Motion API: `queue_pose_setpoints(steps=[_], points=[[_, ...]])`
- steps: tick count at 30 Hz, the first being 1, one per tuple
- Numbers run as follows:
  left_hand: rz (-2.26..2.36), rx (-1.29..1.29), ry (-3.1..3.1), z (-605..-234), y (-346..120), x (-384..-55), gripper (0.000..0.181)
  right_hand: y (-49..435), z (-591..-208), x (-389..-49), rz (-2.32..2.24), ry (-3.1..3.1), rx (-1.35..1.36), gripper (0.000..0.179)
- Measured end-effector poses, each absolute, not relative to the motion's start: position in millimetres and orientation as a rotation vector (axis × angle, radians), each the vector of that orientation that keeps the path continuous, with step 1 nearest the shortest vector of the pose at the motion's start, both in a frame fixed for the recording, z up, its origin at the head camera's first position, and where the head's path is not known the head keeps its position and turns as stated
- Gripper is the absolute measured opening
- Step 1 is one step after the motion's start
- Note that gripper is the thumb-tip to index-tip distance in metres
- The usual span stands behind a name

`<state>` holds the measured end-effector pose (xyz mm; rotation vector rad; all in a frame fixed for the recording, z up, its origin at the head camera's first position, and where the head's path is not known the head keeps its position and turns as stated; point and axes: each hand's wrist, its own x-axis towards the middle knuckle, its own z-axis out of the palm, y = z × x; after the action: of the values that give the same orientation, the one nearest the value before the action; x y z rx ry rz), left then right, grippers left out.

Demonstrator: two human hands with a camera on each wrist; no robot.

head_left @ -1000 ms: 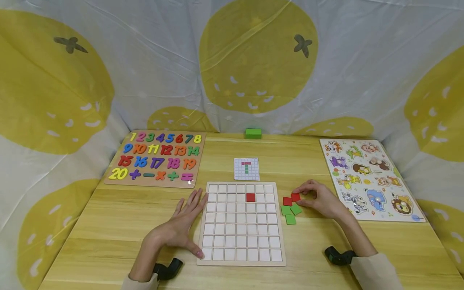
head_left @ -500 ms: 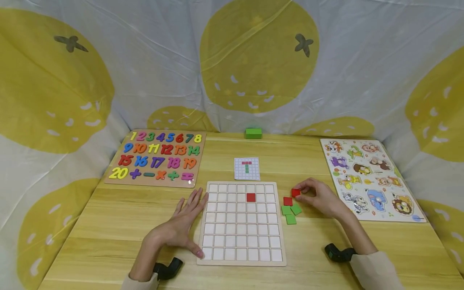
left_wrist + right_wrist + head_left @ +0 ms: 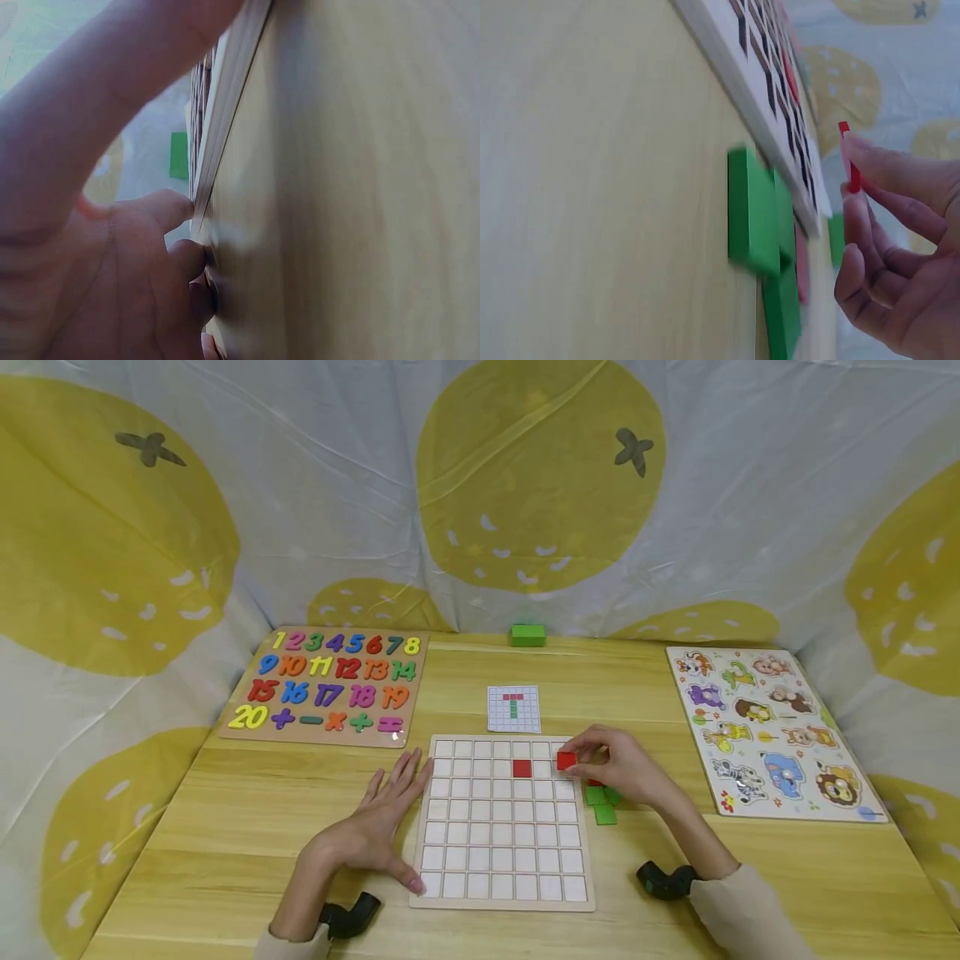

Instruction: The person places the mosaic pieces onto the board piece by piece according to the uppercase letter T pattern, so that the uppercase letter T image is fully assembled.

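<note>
Wooden table [image 3: 225,827]: right hand [image 3: 626,768] pinches red tile [image 3: 566,761]; left hand [image 3: 375,827] flat, steadies grid board [image 3: 506,860].

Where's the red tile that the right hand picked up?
In the head view, the right hand pinches the red tile over the grid board's upper right corner, right of the placed red tile.

The right hand [image 3: 626,770] covers part of the green tiles [image 3: 602,805] and most of a red tile beside them. In the left wrist view, the left hand [image 3: 105,247] is blurry and cut off. The little card [image 3: 513,708] is too small to read well.
</note>
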<state>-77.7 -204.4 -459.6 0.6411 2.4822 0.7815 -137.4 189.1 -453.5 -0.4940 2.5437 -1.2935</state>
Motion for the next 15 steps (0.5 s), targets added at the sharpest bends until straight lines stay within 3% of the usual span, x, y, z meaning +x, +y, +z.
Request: queue_pose_setpoints(steps=[15], points=[[0.801,0.659,2.485,-458,-204,-77,0.158,112,-450,-138,-1.329,2.538,-0.537,0.023]])
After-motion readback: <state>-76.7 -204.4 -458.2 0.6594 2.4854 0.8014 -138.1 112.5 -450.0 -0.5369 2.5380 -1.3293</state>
